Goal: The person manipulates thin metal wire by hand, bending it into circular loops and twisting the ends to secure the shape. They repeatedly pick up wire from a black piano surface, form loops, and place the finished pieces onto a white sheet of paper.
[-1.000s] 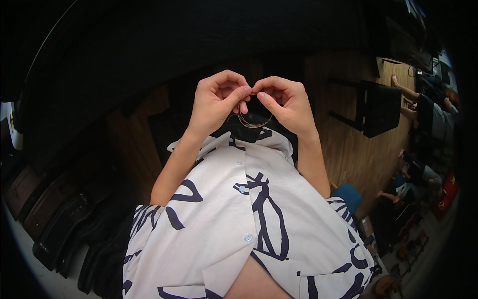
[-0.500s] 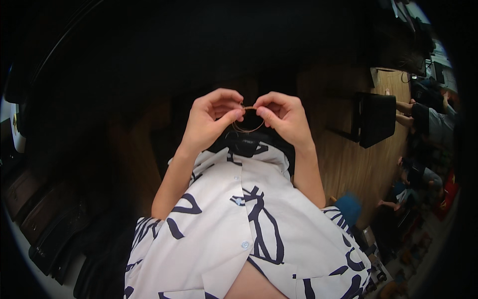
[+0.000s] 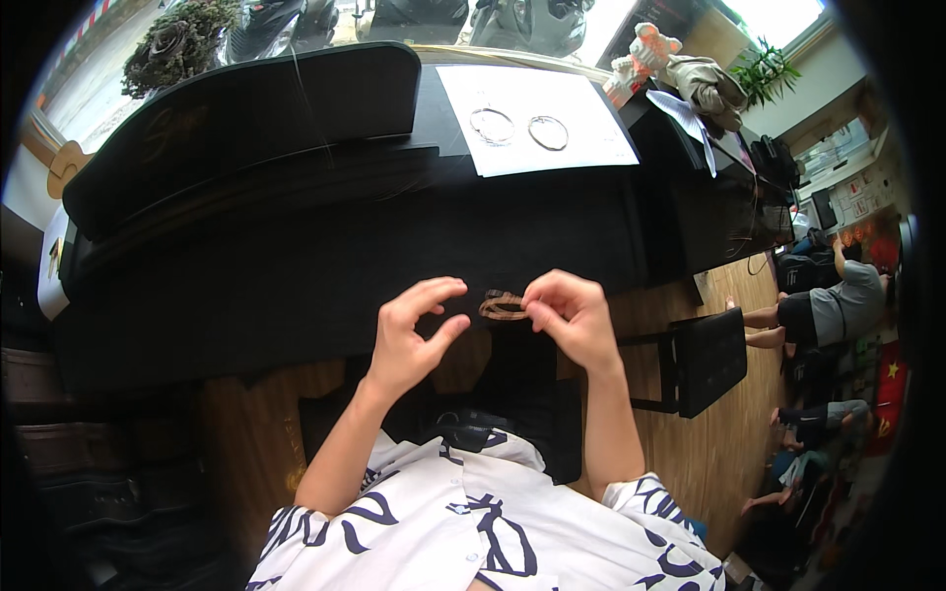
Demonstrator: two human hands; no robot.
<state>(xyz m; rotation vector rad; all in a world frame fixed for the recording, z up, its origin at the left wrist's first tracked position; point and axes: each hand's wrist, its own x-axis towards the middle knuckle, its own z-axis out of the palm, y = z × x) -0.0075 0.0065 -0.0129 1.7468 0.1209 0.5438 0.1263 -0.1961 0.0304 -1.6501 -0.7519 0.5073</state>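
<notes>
A small coil of thin copper-brown wire point(image 3: 501, 307), like an instrument string, hangs in front of my chest. My right hand point(image 3: 576, 315) pinches the coil's right side between thumb and fingertips. Just left of it, my left hand point(image 3: 414, 330) is held up with thumb and fingers apart, touching nothing. Past my hands, a white sheet of paper point(image 3: 552, 89) lies on the black furniture top. Two rings of thin wire rest on it, a left ring point(image 3: 491, 144) and a right ring point(image 3: 567, 138).
A long black piece of furniture point(image 3: 394, 241), with a raised black panel point(image 3: 256, 133), spans the space ahead. To the right are a black padded bench point(image 3: 711, 364), a figurine point(image 3: 650, 47) and a crumpled cloth bag point(image 3: 705, 89). Other people are at far right; dark cases stand at left.
My left hand has let go of the coil, which now stays in my right hand alone. The view has tilted up, bringing the furniture, paper and wire rings into sight.
</notes>
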